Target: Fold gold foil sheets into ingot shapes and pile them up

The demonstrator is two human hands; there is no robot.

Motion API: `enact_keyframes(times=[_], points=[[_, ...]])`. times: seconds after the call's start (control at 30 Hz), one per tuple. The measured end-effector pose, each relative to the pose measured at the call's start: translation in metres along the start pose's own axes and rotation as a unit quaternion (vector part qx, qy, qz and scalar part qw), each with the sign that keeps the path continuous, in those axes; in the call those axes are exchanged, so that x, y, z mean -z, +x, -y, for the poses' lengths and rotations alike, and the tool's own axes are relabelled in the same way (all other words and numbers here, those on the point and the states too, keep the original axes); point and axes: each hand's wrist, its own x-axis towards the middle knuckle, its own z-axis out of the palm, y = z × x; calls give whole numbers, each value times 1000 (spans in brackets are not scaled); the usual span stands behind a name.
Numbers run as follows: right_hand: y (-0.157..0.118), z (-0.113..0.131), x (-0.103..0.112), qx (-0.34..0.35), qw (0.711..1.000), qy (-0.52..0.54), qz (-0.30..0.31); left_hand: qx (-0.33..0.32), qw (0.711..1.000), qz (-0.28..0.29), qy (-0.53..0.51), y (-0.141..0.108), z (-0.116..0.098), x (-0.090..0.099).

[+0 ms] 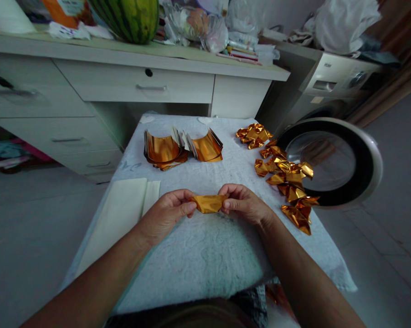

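Observation:
Between my two hands is a small folded piece of gold foil paper (209, 204), held level above the cloth. My left hand (173, 210) pinches its left end between thumb and fingers, and my right hand (241, 203) pinches the right end the same way. Beyond my hands lie two curved stacks of gold foil sheets, a left stack (163, 148) and a right stack (206, 146), side by side. To the right, several folded gold foil pieces (290, 175) are heaped near the cloth's edge.
A pale cloth (205, 259) covers the table, with folded cream paper (123, 205) along its left side. An open washing machine door (369, 164) stands close by the right edge. Behind is a white desk (181, 86) bearing a watermelon (128, 18) and plastic bags.

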Motion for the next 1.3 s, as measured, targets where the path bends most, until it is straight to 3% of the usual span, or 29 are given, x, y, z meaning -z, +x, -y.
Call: enact_keyframes(times=[0.6,1.03,1.3], points=[[2,-4,3,7,1000,-2,2,-2,999,13,33,2,5,5],[2,0,0,1,1000,-9,-17,-43,999,18,2,2,6,1],[3,-1,-2,3,1000,17,-18,-17,1000,17,14,1,4,0]])
